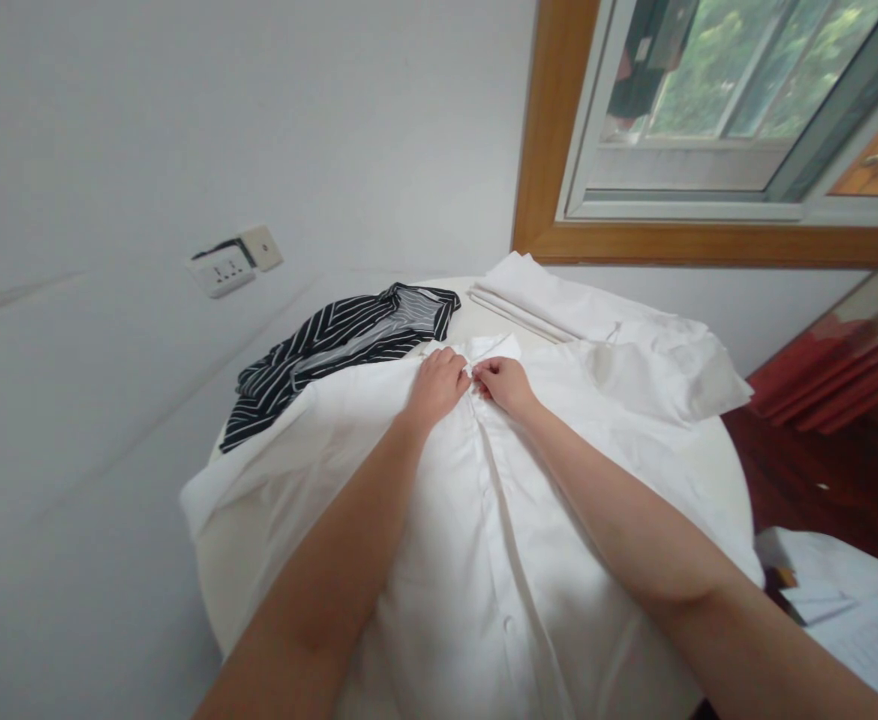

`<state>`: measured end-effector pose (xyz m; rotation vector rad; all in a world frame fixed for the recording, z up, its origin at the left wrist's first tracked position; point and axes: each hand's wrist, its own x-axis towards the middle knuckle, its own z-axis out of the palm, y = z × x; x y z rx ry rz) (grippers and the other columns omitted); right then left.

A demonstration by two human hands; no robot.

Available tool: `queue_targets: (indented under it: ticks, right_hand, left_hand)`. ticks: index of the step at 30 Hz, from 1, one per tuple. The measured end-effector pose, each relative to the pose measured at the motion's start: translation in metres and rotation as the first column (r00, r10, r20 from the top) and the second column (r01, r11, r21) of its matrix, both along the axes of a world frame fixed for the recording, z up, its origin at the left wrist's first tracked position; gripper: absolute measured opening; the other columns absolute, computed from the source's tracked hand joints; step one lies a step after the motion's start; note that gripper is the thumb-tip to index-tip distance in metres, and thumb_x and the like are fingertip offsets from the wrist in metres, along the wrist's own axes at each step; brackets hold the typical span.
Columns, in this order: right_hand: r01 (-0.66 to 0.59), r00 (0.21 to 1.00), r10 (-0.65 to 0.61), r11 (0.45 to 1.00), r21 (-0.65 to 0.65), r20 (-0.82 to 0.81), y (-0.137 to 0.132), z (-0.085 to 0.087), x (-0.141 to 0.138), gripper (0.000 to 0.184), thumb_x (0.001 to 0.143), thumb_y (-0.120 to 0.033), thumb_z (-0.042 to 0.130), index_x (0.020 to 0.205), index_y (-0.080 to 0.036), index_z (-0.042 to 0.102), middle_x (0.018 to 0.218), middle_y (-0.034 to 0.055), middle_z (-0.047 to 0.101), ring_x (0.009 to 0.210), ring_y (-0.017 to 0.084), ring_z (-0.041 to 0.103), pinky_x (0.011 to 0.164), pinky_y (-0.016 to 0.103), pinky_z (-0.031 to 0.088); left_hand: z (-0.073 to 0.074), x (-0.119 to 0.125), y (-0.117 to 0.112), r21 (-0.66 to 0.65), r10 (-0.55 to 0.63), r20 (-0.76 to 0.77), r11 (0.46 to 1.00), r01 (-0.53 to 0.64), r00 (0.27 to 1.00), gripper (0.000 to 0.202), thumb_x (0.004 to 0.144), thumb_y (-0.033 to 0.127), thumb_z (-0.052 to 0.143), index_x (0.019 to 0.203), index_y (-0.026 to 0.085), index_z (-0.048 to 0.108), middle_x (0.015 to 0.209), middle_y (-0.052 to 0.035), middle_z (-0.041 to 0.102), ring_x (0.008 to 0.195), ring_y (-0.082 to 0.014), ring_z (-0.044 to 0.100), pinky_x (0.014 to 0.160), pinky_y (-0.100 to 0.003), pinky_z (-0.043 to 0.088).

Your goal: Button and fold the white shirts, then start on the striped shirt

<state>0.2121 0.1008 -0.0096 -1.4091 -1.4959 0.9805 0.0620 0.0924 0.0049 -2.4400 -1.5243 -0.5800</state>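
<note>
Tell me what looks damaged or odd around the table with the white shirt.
The wall socket, left of the striped garment, shows a dark gap along its upper edge, as if sitting loose. Long streaks also mark the wall. Nothing on the white shirt clearly stands out.

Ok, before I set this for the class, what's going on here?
A person has a white shirt spread front up on a table, with the left hand and right hand close together at its collar, touching the fabric. Their exact grip is too small to make out. A striped garment lies beyond to the left, folded white cloth to the right.
</note>
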Motion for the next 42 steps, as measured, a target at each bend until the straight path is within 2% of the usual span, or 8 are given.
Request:
queue_targets:
  ticks: [5, 10, 17, 21, 29, 35, 39, 42]
  right_hand:
    - [-0.011, 0.999, 0.012, 1.000, 0.009, -0.037, 0.001, -0.001, 0.000, 0.014, 0.081, -0.025, 0.055, 0.074, -0.017, 0.065, 0.056, -0.0016, 0.064, 0.047, 0.011, 0.058, 0.051, 0.021, 0.047]
    - [-0.031, 0.999, 0.031, 0.999, 0.025, -0.035, -0.001, -0.001, 0.002, 0.009, 0.076, -0.020, 0.059, 0.083, -0.018, 0.063, 0.059, -0.0036, 0.064, 0.050, 0.010, 0.059, 0.053, 0.020, 0.048]
    - [-0.096, 0.990, 0.103, 0.993, 0.075, -0.091, -0.005, 0.003, 0.003, 0.006, 0.075, -0.018, 0.057, 0.081, -0.019, 0.057, 0.058, -0.0060, 0.058, 0.047, 0.009, 0.055, 0.049, 0.019, 0.045]
    - [-0.104, 0.987, 0.112, 0.992, 0.078, -0.119, -0.006, 0.004, 0.003, 0.007, 0.075, -0.019, 0.060, 0.081, -0.019, 0.056, 0.057, -0.0067, 0.056, 0.046, 0.010, 0.055, 0.045, 0.019, 0.045]
    - [-0.085, 0.995, 0.090, 0.991, 0.099, -0.044, 0.000, -0.004, 0.003, 0.006, 0.077, -0.018, 0.059, 0.083, -0.020, 0.057, 0.059, -0.0061, 0.057, 0.049, 0.010, 0.060, 0.045, 0.018, 0.045]
    - [-0.087, 0.996, 0.086, 0.990, 0.110, 0.011, -0.002, -0.002, 0.003, 0.007, 0.078, -0.018, 0.058, 0.085, -0.019, 0.059, 0.059, -0.0051, 0.060, 0.050, 0.010, 0.061, 0.048, 0.018, 0.045]
    - [-0.054, 0.998, 0.056, 0.993, 0.102, -0.015, -0.004, 0.000, 0.002, 0.017, 0.079, -0.017, 0.053, 0.095, -0.019, 0.059, 0.063, -0.0053, 0.059, 0.050, 0.011, 0.060, 0.048, 0.019, 0.045]
    - [0.013, 1.000, -0.016, 0.985, 0.175, 0.016, -0.007, 0.003, 0.003, 0.024, 0.083, -0.020, 0.049, 0.104, -0.018, 0.060, 0.074, -0.0022, 0.062, 0.054, 0.011, 0.060, 0.052, 0.022, 0.048]
  left_hand:
    - [0.002, -0.001, 0.001, 0.003, -0.048, 0.044, 0.999, 0.048, 0.998, 0.018, 0.092, 0.025, 0.045, 0.092, 0.021, 0.062, 0.096, -0.0084, 0.058, 0.097, -0.0251, 0.053, 0.089, -0.038, 0.042]
    - [0.002, -0.002, 0.001, -0.006, -0.082, 0.100, 0.997, 0.083, 0.992, 0.017, 0.092, 0.026, 0.046, 0.094, 0.021, 0.062, 0.095, -0.0080, 0.059, 0.097, -0.0250, 0.052, 0.088, -0.038, 0.041]
    - [-0.004, -0.008, 0.009, -0.035, -0.148, 0.333, 0.985, 0.169, 0.931, 0.011, 0.086, 0.023, 0.052, 0.085, 0.019, 0.063, 0.087, -0.0047, 0.061, 0.088, -0.0202, 0.056, 0.086, -0.034, 0.044]
    - [-0.007, -0.009, 0.012, -0.071, -0.104, 0.380, 0.988, 0.141, 0.919, 0.013, 0.086, 0.021, 0.051, 0.082, 0.019, 0.063, 0.081, -0.0039, 0.061, 0.083, -0.0190, 0.057, 0.081, -0.033, 0.046]
    - [-0.007, -0.007, 0.012, -0.066, -0.069, 0.329, 0.993, 0.096, 0.942, 0.015, 0.088, 0.023, 0.049, 0.083, 0.020, 0.063, 0.082, -0.0054, 0.062, 0.084, -0.0203, 0.057, 0.083, -0.034, 0.046]
    - [-0.011, -0.008, 0.013, -0.067, -0.039, 0.322, 0.996, 0.063, 0.946, 0.016, 0.088, 0.022, 0.049, 0.083, 0.020, 0.064, 0.082, -0.0049, 0.063, 0.083, -0.0202, 0.058, 0.083, -0.033, 0.046]
    - [-0.010, -0.008, 0.011, -0.044, -0.003, 0.335, 0.999, 0.018, 0.942, 0.011, 0.086, 0.025, 0.054, 0.083, 0.020, 0.063, 0.084, -0.0047, 0.064, 0.085, -0.0203, 0.058, 0.084, -0.033, 0.045]
    - [-0.003, -0.009, 0.006, 0.037, 0.061, 0.393, 0.996, -0.082, 0.917, 0.011, 0.086, 0.028, 0.057, 0.092, 0.021, 0.063, 0.092, -0.0063, 0.065, 0.093, -0.0222, 0.058, 0.089, -0.035, 0.044]
